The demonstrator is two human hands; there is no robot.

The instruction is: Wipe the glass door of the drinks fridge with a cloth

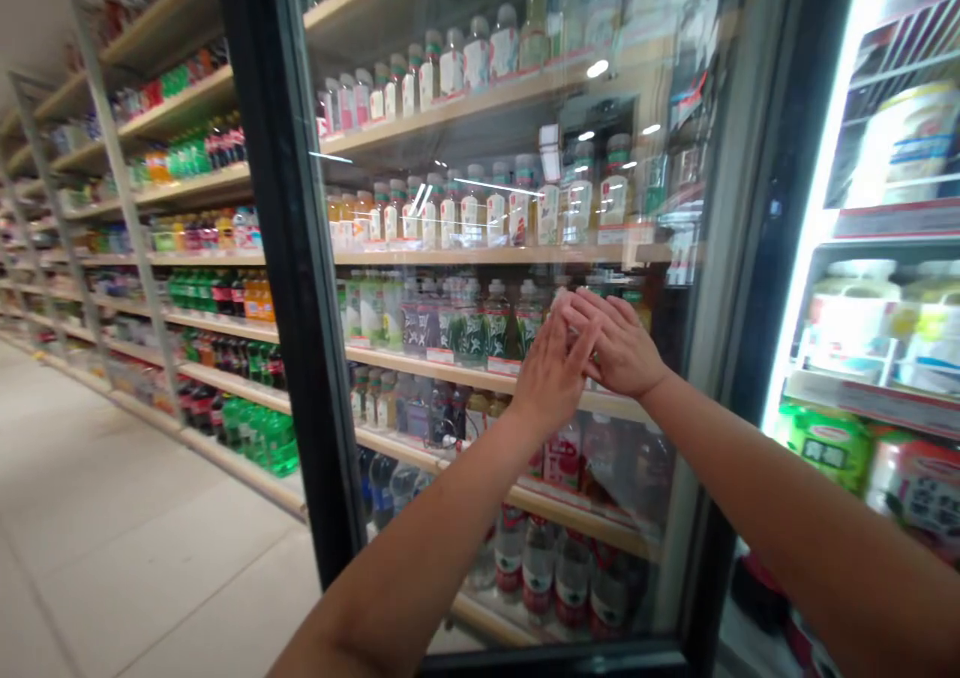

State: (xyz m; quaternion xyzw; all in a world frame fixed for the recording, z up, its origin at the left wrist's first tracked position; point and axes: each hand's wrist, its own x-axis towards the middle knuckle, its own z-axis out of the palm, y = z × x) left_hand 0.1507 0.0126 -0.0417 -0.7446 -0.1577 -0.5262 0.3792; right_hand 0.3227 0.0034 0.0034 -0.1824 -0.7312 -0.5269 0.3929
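In the head view, both my hands are in front of the glass door (480,98) of an upright cooler, near its middle. My left hand (551,368) has its fingers stretched upward toward the pane. From the right, my right hand (619,343) reaches across, its fingers extended and overlapping the left fingers. A small pale patch shows by the fingertips; I cannot tell whether it is a reflection or something under the hands. The door's black frame (274,208) stands swung out from the lit cooler.
Through the glass show wooden shelves with rows of bottled drinks (472,213). Long shelving with green soda bottles (259,438) runs along the left above a pale tiled floor (150,548). At right, the lit cooler holds large white-labelled bottles (851,318) and green packs (829,448).
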